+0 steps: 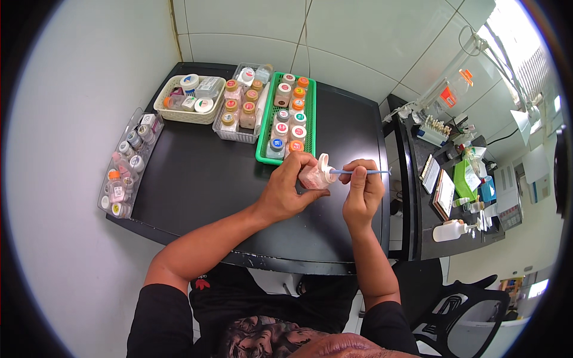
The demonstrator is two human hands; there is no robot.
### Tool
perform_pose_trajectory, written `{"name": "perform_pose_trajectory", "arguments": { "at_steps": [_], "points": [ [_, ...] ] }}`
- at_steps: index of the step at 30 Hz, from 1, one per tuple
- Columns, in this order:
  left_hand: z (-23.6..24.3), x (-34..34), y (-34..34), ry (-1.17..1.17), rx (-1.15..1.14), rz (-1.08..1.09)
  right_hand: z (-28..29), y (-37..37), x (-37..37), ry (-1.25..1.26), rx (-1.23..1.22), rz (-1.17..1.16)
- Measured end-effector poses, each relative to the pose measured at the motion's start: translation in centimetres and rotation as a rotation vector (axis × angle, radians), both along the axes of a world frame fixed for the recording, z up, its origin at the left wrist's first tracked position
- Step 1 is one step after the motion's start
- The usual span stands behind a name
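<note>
My left hand is wrapped round a small clear bottle with pinkish contents and a white flip lid standing up. The bottle is tilted, its mouth toward the right. In my right hand a thin blue stick is pinched between thumb and fingers. The stick's left end meets the bottle's mouth; whether it reaches inside, I cannot tell. Just beyond my left hand stands a green basket of small bottles with white, orange and blue caps.
Left of the green basket are a clear bin of gold-capped jars, a cream basket of tubs and a clear tray of small bottles. On the right, a side desk carries a white pump bottle. A black chair stands behind right.
</note>
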State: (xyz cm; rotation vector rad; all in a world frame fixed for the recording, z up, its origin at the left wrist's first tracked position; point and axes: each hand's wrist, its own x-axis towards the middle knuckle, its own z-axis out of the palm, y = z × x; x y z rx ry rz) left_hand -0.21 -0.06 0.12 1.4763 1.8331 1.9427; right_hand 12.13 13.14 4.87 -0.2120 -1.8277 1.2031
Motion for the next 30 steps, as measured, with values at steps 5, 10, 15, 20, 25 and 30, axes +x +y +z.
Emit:
{"name": "perform_pose_trajectory", "arguments": {
  "at_steps": [5,10,15,20,25,30],
  "points": [
    [0.6,0.0,-0.1,0.047,0.012,0.030,-0.1,1.1,0.2,0.083,-0.161,0.141],
    [0.1,0.1,-0.2,0.034,0.001,0.024,0.4,0.8,0.2,-0.035,-0.038,0.126],
    [0.2,0.0,-0.1,0.003,-0.018,0.023,0.8,0.9,0.6,-0.064,0.158,0.113],
    [0.6,0.2,-0.2,0.019,-0.017,-0.009,0.6,1.2,0.5,0.011,-0.011,0.106],
    [0.2,-0.1,-0.2,-0.072,-0.025,-0.016,0.3,1.8,0.3,-0.016,-0.037,0.153],
    [0.7,0.0,-0.1,-0.033,0.048,0.019,0.1,2.3,0.2,0.046,-0.126,0.185]
  ]
}}
